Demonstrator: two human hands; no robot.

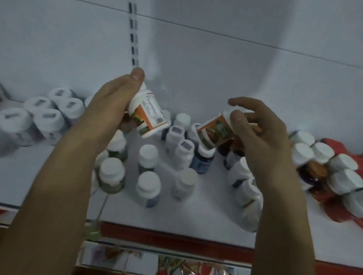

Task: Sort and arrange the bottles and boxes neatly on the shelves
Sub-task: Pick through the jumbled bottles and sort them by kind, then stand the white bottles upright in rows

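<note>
While both hands are raised over the flat white shelf point(169, 215), one bottle is gripped in each. A white plastic bottle with an orange and green label point(149, 117) is held tilted in the left hand point(111, 102), with the thumb laid over its cap end. A second white bottle with an orange label point(215, 131) is pinched near its cap by the right hand point(262, 133), base pointed down-left. The two bottles are near each other, not touching. Loose white-capped bottles point(149, 171) are stood on the shelf beneath.

— What is seen at twelve o'clock?
— A pale back panel point(225, 75), crossed at eleven by a dark slotted strip point(133, 30).
— And at six?
— A white shelf point(169, 219), edged by a red band point(167, 238). Everything is dimly, bluishly lit.
</note>
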